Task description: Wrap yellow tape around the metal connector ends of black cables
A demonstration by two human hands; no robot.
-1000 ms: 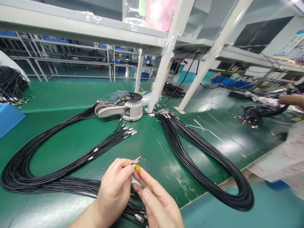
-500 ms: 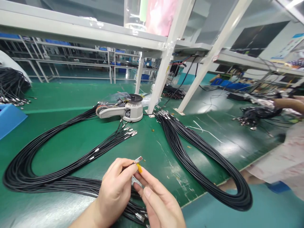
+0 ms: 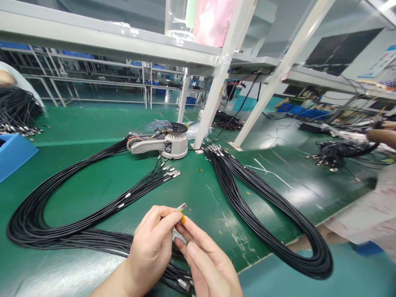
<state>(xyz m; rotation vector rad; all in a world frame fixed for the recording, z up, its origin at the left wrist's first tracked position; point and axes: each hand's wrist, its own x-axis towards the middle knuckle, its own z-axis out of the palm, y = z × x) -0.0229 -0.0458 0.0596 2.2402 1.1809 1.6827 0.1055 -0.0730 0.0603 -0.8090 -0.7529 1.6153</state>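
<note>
Low in the middle, my left hand (image 3: 151,241) is closed, pinching a cable's silver USB-type connector (image 3: 182,207) between thumb and fingers. A small strip of yellow tape (image 3: 183,219) sits at the connector's base, by the left thumb tip. My right hand (image 3: 210,264) comes up from below, its forefinger tip pressed to the tape, its other fingers curled. The rest of the held cable is hidden by the hands. Beneath them lie black cable ends with a silver connector (image 3: 184,284). A looped bundle of black cables (image 3: 40,206) spreads to the left.
A round grey tape dispenser (image 3: 176,144) stands behind the hands. Another cable loop (image 3: 266,227) overhangs the bench edge at right. White posts (image 3: 213,90) rise from the green bench (image 3: 192,185). A blue bin (image 3: 15,154) is at left; a co-worker's arm (image 3: 382,137) at far right.
The yellow tape has shifted slightly against the connector, near the left thumb tip. Both hands keep almost the same pose. The whole view has moved a little, and the co-worker's arm at right has shifted.
</note>
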